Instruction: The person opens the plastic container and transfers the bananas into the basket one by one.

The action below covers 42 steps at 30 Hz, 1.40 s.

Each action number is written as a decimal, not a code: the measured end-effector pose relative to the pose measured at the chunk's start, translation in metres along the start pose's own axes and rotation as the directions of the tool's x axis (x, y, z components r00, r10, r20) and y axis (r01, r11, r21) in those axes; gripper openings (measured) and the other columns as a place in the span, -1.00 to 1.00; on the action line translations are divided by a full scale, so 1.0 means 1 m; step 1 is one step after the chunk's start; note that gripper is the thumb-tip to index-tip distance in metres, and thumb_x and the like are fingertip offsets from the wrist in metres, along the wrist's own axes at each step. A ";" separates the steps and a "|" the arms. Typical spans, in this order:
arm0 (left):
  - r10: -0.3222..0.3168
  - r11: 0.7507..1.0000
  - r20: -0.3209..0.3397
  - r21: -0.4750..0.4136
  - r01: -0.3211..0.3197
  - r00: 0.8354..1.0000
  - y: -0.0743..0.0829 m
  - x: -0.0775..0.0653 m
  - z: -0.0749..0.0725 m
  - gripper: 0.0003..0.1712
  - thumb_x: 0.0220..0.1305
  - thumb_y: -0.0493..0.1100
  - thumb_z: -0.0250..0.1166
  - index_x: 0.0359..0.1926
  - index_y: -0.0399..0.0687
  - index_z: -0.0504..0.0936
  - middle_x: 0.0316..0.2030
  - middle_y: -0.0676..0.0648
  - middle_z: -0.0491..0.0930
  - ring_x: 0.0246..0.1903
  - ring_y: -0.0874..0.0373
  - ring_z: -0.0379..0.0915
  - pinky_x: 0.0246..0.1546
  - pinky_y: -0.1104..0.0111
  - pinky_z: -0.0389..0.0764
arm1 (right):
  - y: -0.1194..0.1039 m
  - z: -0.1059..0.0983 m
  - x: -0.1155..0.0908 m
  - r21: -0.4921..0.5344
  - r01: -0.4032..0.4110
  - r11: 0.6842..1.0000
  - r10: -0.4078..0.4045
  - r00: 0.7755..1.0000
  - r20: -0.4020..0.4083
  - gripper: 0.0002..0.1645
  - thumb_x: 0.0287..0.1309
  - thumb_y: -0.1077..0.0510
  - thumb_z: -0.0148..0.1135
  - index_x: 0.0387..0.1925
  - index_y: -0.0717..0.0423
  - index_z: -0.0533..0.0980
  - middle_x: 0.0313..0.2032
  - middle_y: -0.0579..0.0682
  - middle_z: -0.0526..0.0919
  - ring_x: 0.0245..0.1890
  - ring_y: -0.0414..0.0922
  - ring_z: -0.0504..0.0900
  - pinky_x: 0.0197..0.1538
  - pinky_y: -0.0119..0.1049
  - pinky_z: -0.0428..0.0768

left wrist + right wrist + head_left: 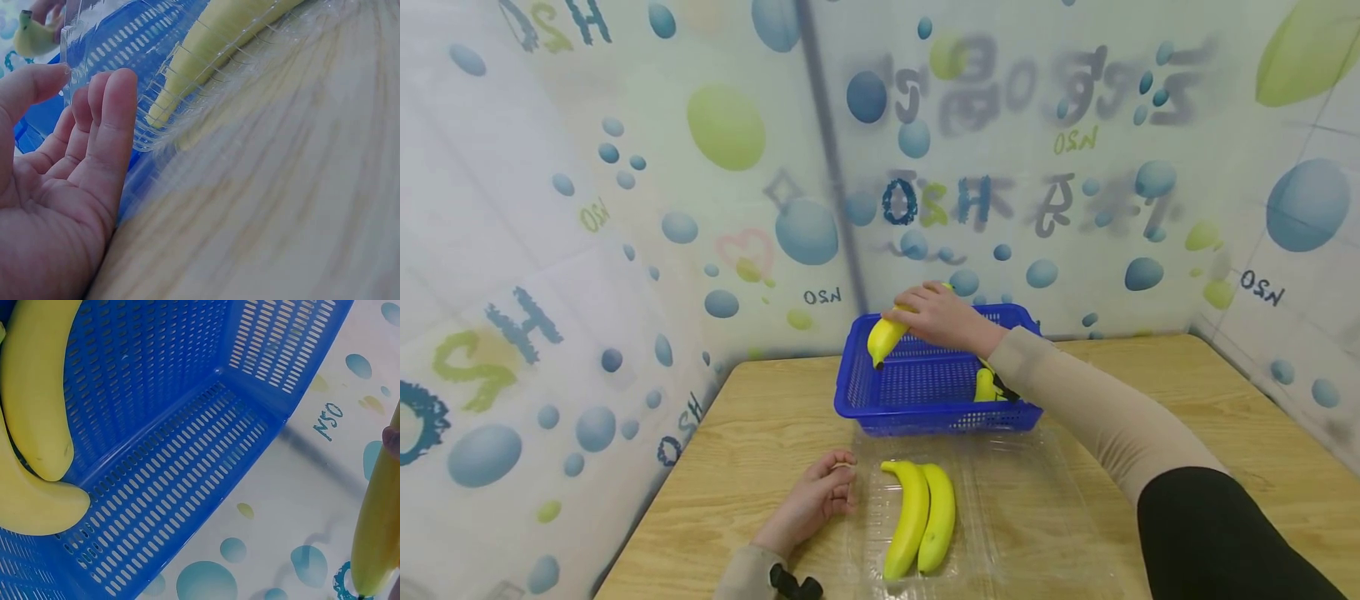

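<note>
In the head view my right hand (943, 317) grips a yellow banana (887, 337) above the blue plastic basket (846, 392). The right wrist view catches this banana (375, 531) at its right edge, with only fingertips of the hand showing. Two bananas lie against each other in the left half of an opened clear plastic container (1030, 517); one banana (908, 521) curves beside the other banana (938, 521). At the container's left edge is my left hand (808, 504), palm turned inward and fingers loosely bent. Its thumb tip is by the plastic rim (65, 56); contact is uncertain.
More bananas (37, 394) sit at one end inside the basket, partly behind my right forearm in the head view. The wooden table (775, 408) meets a patterned wall sheet (760, 283) behind the basket. Container and basket stand close together.
</note>
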<state>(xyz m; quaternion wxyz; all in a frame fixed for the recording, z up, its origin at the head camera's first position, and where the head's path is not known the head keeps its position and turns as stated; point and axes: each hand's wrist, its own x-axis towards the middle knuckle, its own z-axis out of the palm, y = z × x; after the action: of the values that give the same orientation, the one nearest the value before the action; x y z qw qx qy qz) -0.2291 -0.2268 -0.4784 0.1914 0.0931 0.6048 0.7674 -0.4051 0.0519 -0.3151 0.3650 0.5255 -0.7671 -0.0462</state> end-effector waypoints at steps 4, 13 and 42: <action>0.007 1.000 0.003 -0.002 -0.007 1.000 0.000 0.000 0.001 -0.88 0.45 -0.26 0.03 -0.06 0.02 0.37 -0.50 0.03 0.47 -0.51 0.24 0.49 -0.40 0.39 0.62 | 0.001 0.001 0.001 -0.012 0.008 1.000 -0.008 1.000 -0.006 -0.47 0.12 0.08 0.40 0.14 -0.07 0.47 0.01 0.07 0.58 0.03 0.04 0.54 0.08 0.05 0.48; 0.022 1.000 0.015 -0.003 -0.022 1.000 -0.001 0.000 0.000 -0.88 0.44 -0.28 0.02 -0.07 0.00 0.37 -0.50 0.05 0.46 -0.51 0.25 0.49 -0.40 0.40 0.62 | 0.003 0.003 0.003 -0.022 -0.007 1.000 0.007 1.000 0.018 -0.52 0.20 0.05 0.33 0.16 -0.08 0.48 0.03 0.07 0.57 0.04 0.04 0.53 0.10 0.03 0.47; 0.025 0.999 0.000 0.025 -0.025 1.000 0.001 -0.002 -0.001 -0.86 0.42 -0.29 0.04 -0.04 -0.07 0.35 -0.47 0.04 0.44 -0.49 0.24 0.46 -0.38 0.37 0.61 | 0.006 0.010 0.002 -0.024 0.020 0.999 -0.019 0.999 0.041 -0.53 0.18 0.09 0.35 0.13 -0.08 0.48 0.00 0.08 0.58 0.02 0.05 0.52 0.08 0.06 0.47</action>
<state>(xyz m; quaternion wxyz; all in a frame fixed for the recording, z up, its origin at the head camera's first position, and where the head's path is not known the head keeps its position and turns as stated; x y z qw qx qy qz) -0.2276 -0.2287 -0.4778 0.1805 0.1031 0.6130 0.7623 -0.4162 0.0503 -0.3186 0.3553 0.5275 -0.7685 -0.0701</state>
